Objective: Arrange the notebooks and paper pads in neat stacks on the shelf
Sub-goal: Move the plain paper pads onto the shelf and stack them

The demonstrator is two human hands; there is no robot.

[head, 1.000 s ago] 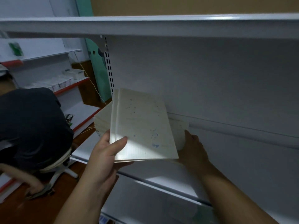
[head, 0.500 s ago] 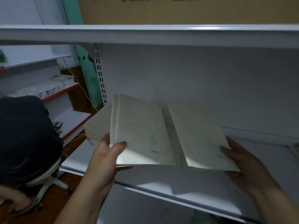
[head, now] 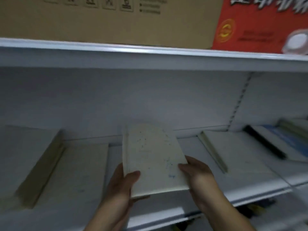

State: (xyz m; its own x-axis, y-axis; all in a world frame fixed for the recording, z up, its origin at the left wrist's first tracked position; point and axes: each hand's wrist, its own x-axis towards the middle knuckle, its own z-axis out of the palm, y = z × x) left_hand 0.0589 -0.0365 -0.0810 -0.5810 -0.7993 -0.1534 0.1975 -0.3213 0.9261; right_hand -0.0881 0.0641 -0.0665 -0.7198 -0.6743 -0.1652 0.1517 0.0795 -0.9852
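A pale, speckled notebook is held above the white shelf, tilted up toward me. My left hand grips its near left corner with the thumb on the cover. My right hand holds its right edge. To the left, a cream notebook stack lies flat on the shelf. On the right rests another pale notebook. Farther right are a blue pad and a black-spined book.
Above, an upper shelf carries a brown cardboard box and a red box. A slotted upright divides the back panel at the right. A lower shelf edge shows beneath my arms.
The view has swung right, away from the seated person. My right hand no longer holds a separate notebook; both hands now hold the speckled notebook over the shelf.
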